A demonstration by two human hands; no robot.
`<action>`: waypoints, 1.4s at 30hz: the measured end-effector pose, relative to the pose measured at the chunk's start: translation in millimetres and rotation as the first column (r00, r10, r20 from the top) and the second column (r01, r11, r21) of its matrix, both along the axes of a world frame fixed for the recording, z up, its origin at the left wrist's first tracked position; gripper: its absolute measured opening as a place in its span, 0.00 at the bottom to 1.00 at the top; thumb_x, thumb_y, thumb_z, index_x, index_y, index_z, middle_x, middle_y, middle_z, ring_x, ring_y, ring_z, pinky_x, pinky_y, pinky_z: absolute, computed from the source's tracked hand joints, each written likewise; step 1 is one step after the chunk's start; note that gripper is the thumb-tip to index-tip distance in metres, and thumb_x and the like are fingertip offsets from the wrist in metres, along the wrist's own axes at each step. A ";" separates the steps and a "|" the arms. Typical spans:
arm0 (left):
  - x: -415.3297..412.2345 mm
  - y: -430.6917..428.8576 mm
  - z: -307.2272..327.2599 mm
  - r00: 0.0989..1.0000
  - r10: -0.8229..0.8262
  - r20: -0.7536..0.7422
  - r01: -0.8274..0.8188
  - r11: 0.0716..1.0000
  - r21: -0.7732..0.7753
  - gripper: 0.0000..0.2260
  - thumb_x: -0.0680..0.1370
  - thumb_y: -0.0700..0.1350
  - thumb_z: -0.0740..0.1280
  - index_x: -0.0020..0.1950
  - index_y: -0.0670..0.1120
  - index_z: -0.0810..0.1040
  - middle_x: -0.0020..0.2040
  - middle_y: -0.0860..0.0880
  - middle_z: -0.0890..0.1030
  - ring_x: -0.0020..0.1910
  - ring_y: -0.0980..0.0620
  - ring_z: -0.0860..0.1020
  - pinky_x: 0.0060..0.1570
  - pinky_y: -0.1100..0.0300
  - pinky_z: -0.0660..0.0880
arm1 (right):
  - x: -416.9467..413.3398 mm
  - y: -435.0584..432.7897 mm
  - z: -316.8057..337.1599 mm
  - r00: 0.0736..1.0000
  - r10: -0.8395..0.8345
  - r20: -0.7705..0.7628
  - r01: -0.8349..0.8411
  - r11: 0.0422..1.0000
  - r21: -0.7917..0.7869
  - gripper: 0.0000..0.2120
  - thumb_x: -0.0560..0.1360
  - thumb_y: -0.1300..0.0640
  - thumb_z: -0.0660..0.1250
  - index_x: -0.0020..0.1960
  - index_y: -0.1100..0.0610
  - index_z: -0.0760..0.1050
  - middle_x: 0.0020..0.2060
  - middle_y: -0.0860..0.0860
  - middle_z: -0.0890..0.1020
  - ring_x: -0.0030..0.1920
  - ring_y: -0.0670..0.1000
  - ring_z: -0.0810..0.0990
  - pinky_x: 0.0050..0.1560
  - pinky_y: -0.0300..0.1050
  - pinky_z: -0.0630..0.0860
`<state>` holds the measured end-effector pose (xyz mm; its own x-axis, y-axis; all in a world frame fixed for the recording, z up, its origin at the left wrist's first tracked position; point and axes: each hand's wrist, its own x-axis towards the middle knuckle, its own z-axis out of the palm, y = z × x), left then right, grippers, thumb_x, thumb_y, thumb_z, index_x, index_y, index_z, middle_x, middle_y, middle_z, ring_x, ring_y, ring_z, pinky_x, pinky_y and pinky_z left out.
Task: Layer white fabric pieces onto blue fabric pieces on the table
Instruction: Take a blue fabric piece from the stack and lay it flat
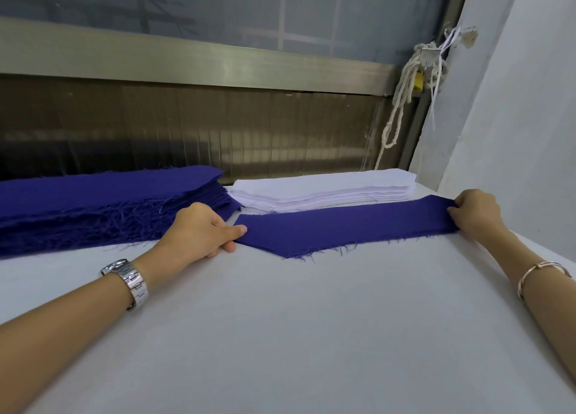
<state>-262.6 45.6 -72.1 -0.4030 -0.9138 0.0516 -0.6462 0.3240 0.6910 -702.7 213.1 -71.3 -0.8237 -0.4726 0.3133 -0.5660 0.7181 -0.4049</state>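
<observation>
Left hand point(199, 231) pinching left end of single blue fabric piece point(339, 229), right hand point(475, 214) gripping its right end, piece flat on white table point(280, 335), white fabric stack point(324, 189) just behind it, blue fabric stack point(103, 204) left of it

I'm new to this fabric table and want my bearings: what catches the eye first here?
The single blue piece, stretched flat mid-table, the left hand and right hand pinching its ends. Behind it lie a frayed blue stack, left, and a white stack, right.
</observation>
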 end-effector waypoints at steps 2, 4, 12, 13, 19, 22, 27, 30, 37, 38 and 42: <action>-0.7 -0.3 -0.5 1.000 -0.001 0.010 0.001 1.000 -0.015 0.18 0.76 0.54 0.72 0.31 0.45 0.84 0.18 0.52 0.73 0.18 0.58 0.68 0.30 0.64 0.68 | -4.1 3.0 -1.3 1.000 -0.018 0.014 0.019 0.999 -0.030 0.09 0.73 0.72 0.64 0.50 0.78 0.77 0.50 0.73 0.80 0.45 0.70 0.78 0.45 0.58 0.76; -1.1 -0.9 -1.5 1.000 0.002 0.016 -0.002 1.000 -0.020 0.18 0.76 0.55 0.72 0.31 0.45 0.84 0.18 0.52 0.73 0.17 0.58 0.68 0.30 0.64 0.68 | -8.0 4.9 -1.9 0.999 -0.023 0.037 0.024 0.999 -0.037 0.09 0.73 0.71 0.64 0.49 0.77 0.78 0.51 0.72 0.80 0.53 0.72 0.78 0.50 0.59 0.77; 0.2 -1.5 -2.7 1.000 -0.002 -0.001 0.002 0.999 -0.034 0.22 0.82 0.53 0.63 0.34 0.44 0.83 0.24 0.58 0.80 0.18 0.62 0.71 0.29 0.66 0.69 | -14.3 5.0 -6.5 0.993 -0.025 0.113 0.036 0.995 -0.097 0.16 0.76 0.67 0.65 0.64 0.68 0.76 0.62 0.67 0.77 0.61 0.68 0.75 0.60 0.56 0.73; 0.5 -0.7 -2.5 1.000 -0.005 -0.004 0.004 0.999 -0.036 0.22 0.83 0.53 0.62 0.35 0.43 0.83 0.24 0.58 0.80 0.18 0.62 0.71 0.30 0.65 0.70 | -14.9 4.8 -7.2 0.993 -0.028 0.115 0.039 0.994 -0.098 0.16 0.76 0.67 0.65 0.64 0.67 0.76 0.62 0.67 0.77 0.61 0.68 0.75 0.60 0.56 0.73; 9.4 4.9 3.2 0.999 0.031 0.033 -0.026 0.989 -0.147 0.21 0.84 0.51 0.58 0.40 0.40 0.81 0.28 0.48 0.83 0.28 0.55 0.77 0.34 0.63 0.76 | -5.8 5.2 -6.1 0.995 -0.048 0.088 0.058 0.991 -0.120 0.18 0.75 0.67 0.65 0.65 0.69 0.74 0.61 0.70 0.76 0.58 0.70 0.76 0.56 0.57 0.74; 28.0 11.9 9.9 0.999 0.029 0.036 -0.015 0.938 -0.346 0.19 0.84 0.50 0.59 0.39 0.40 0.78 0.26 0.49 0.81 0.23 0.60 0.75 0.29 0.70 0.68 | 13.9 1.6 -0.3 0.999 -0.032 0.031 0.036 0.989 -0.141 0.17 0.77 0.65 0.64 0.65 0.67 0.73 0.64 0.69 0.70 0.54 0.71 0.76 0.57 0.60 0.74; 76.5 9.3 22.3 0.997 -0.017 -0.074 -0.034 0.770 -0.637 0.18 0.82 0.48 0.63 0.34 0.43 0.72 0.24 0.49 0.72 0.24 0.53 0.69 0.28 0.61 0.66 | 81.3 -27.6 5.5 0.949 0.216 -0.228 -0.257 0.952 -0.169 0.12 0.77 0.64 0.66 0.60 0.61 0.76 0.61 0.63 0.74 0.47 0.64 0.77 0.52 0.56 0.75; 111.6 0.1 25.3 0.992 -0.034 -0.120 -0.058 0.724 -0.687 0.17 0.81 0.47 0.65 0.34 0.44 0.72 0.24 0.50 0.70 0.23 0.54 0.67 0.29 0.66 0.63 | 130.0 -54.5 8.9 0.857 0.409 -0.313 -0.457 0.884 -0.099 0.07 0.77 0.61 0.69 0.55 0.56 0.79 0.56 0.56 0.78 0.42 0.50 0.75 0.46 0.47 0.76; 181.0 -14.6 36.0 0.982 0.143 -0.128 -0.189 0.631 -0.752 0.07 0.79 0.50 0.67 0.41 0.52 0.77 0.32 0.58 0.76 0.33 0.58 0.74 0.30 0.59 0.70 | 234.7 -123.1 32.3 0.724 0.649 -0.234 -0.687 0.711 -0.151 0.05 0.78 0.59 0.67 0.48 0.52 0.81 0.41 0.46 0.81 0.39 0.46 0.78 0.43 0.46 0.77; 188.8 -16.6 37.0 0.978 0.170 -0.120 -0.200 0.621 -0.757 0.06 0.79 0.51 0.67 0.43 0.52 0.78 0.33 0.58 0.76 0.36 0.58 0.74 0.31 0.58 0.72 | 248.5 -134.0 35.3 0.718 0.663 -0.210 -0.695 0.699 -0.167 0.06 0.78 0.59 0.67 0.49 0.53 0.82 0.42 0.48 0.82 0.41 0.49 0.79 0.45 0.47 0.78; 219.5 -33.6 39.0 0.954 0.297 -0.046 -0.227 0.613 -0.757 0.04 0.79 0.51 0.67 0.49 0.52 0.80 0.43 0.57 0.79 0.45 0.56 0.74 0.36 0.60 0.69 | 293.7 -173.1 42.1 0.687 0.711 -0.151 -0.727 0.668 -0.162 0.09 0.80 0.57 0.65 0.53 0.56 0.83 0.47 0.54 0.84 0.48 0.57 0.81 0.49 0.49 0.76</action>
<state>-43.1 12.0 -33.1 -0.1874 -0.6417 0.7437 -0.8257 0.5130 0.2346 -409.0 40.0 -29.2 -0.2270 -0.8317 0.5067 -0.9047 -0.0126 -0.4259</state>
